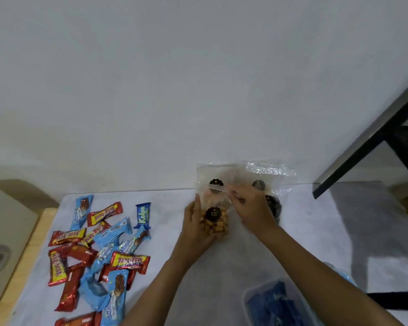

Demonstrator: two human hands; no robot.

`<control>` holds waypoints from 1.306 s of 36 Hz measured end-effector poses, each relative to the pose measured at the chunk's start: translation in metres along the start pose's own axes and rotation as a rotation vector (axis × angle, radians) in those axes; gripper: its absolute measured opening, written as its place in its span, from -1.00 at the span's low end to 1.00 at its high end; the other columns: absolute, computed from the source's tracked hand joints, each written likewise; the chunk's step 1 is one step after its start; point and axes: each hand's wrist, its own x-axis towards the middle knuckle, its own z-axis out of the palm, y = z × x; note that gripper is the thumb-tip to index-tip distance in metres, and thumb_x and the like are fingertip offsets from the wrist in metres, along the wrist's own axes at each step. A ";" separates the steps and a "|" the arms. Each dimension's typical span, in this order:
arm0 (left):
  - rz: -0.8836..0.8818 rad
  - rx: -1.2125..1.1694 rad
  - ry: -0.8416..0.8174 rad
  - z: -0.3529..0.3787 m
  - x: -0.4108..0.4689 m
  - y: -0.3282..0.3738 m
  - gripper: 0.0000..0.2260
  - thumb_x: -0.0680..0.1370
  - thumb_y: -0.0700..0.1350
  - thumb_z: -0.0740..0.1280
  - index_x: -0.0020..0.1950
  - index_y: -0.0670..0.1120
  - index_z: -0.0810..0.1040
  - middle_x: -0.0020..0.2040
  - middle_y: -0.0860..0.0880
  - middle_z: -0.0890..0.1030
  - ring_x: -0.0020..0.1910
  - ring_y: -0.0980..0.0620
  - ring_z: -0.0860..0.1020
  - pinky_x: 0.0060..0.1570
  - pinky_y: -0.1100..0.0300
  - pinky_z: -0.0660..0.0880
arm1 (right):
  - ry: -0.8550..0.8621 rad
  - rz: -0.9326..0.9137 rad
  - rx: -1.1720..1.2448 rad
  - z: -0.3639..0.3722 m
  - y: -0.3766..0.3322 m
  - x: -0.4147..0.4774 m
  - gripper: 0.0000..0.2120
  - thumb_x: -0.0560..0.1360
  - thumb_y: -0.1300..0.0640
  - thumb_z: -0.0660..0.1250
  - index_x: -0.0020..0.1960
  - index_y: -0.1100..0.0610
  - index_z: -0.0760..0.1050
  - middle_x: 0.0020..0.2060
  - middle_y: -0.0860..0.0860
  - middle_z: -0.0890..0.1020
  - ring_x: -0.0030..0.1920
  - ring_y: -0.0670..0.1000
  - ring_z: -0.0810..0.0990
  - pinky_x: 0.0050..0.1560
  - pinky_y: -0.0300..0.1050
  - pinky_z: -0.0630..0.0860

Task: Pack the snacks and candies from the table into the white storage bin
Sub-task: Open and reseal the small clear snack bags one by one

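Head view: left hand [196, 229] and right hand [252, 205] grasp a clear snack bag [216, 225] near beng-beng bar [105, 214] and Kalpa bar [143, 215].

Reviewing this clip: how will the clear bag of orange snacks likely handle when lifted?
The clear snack bag probably flops: its thin film top creases above the contents. It is likely bottom-heavy, since the contents sit low by the left hand. Its contents may crush if squeezed.
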 end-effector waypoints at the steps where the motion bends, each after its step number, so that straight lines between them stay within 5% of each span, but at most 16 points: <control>1: 0.000 0.011 0.013 0.002 0.004 -0.001 0.00 0.34 -0.12 0.52 0.45 0.06 -0.20 0.36 -0.07 0.16 0.35 -0.03 0.28 0.20 0.57 0.15 | 0.002 -0.007 -0.008 0.000 0.001 0.003 -0.77 0.45 0.34 0.36 0.10 0.24 0.60 -0.17 0.10 0.65 -0.20 -0.23 0.45 -0.12 -0.44 0.40; 8: -0.034 0.003 0.078 0.009 0.019 0.003 -0.02 0.37 -0.09 0.50 0.43 0.13 -0.23 0.39 -0.14 0.17 0.37 -0.03 0.26 0.26 0.41 0.20 | -0.015 -0.035 -0.018 0.001 0.006 0.019 -0.78 0.48 0.32 0.32 0.11 0.23 0.60 -0.06 0.10 0.64 -0.10 0.03 0.61 -0.04 -0.12 0.56; 27: -0.043 0.064 0.110 0.012 0.030 0.017 -0.03 0.36 -0.10 0.49 0.49 0.03 -0.18 0.38 -0.11 0.20 0.36 0.00 0.26 0.20 0.33 0.31 | -0.009 0.060 -0.046 0.002 0.008 0.030 -0.70 0.48 0.39 0.21 0.16 0.25 0.54 0.03 0.09 0.58 0.04 0.03 0.54 0.06 -0.19 0.48; 36: -0.069 0.165 -0.005 -0.015 0.025 0.036 -0.18 0.44 -0.13 0.39 0.53 -0.08 -0.08 0.46 -0.09 0.13 0.42 -0.03 0.22 0.29 0.22 0.33 | -0.116 0.141 -0.085 -0.015 -0.001 0.026 -0.57 0.46 0.35 0.17 0.31 0.18 0.45 0.23 0.07 0.50 0.26 0.05 0.44 0.29 -0.08 0.41; 39: -0.093 0.281 -0.040 -0.038 0.022 0.050 -0.26 0.49 -0.03 0.36 0.53 -0.12 0.01 0.50 -0.08 0.11 0.48 -0.02 0.12 0.41 0.17 0.18 | -0.146 0.134 -0.088 -0.026 -0.014 0.027 -0.54 0.40 0.32 0.16 0.28 0.16 0.46 0.22 0.08 0.51 0.27 0.08 0.43 0.27 -0.04 0.41; 47: -0.093 0.539 0.042 -0.111 -0.003 0.087 -0.42 0.57 0.11 0.19 0.50 -0.15 0.16 0.52 -0.06 0.17 0.50 0.02 0.12 0.42 0.16 0.10 | -0.399 0.112 -0.244 -0.051 -0.072 0.026 -0.59 0.52 0.17 0.20 0.37 0.06 0.37 0.34 -0.01 0.39 0.37 0.03 0.29 0.35 -0.04 0.27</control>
